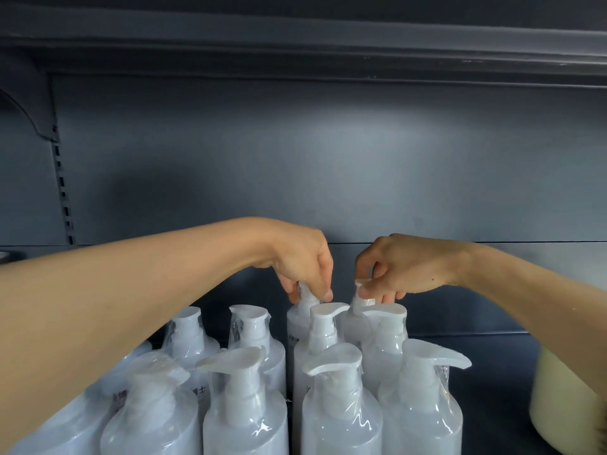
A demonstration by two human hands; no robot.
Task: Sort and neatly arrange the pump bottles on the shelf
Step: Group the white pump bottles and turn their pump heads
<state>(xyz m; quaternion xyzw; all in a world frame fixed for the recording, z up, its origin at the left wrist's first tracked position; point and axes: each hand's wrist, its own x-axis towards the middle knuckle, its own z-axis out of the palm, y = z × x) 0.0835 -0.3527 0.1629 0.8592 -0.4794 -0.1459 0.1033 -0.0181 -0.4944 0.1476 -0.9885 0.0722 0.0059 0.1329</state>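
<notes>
White plastic pump bottles (pixel 341 408) stand upright in a tight cluster on a dark metal shelf (pixel 460 323), each rounded at the shoulder with a curved spout head, and shiny clear film wraps the pumps and necks. About ten show, in rows running back from the front edge; more may sit under the left forearm, which covers that side. The left hand (pixel 302 264) reaches over them and pinches the pump of a back bottle (pixel 300 318) with its fingertips closed on it. The right hand (pixel 404 267) pinches the pump of the neighbouring back bottle (pixel 356 310) the same way, thumb and fingers closed round the head. Both held bottles stand just beside each other at the rear of the cluster. Behind them lies bare shelf up to the flat, matte back panel (pixel 295 159). To the right the shelf is open up to one cream container (pixel 558 402), smooth and round, near the edge of view
</notes>
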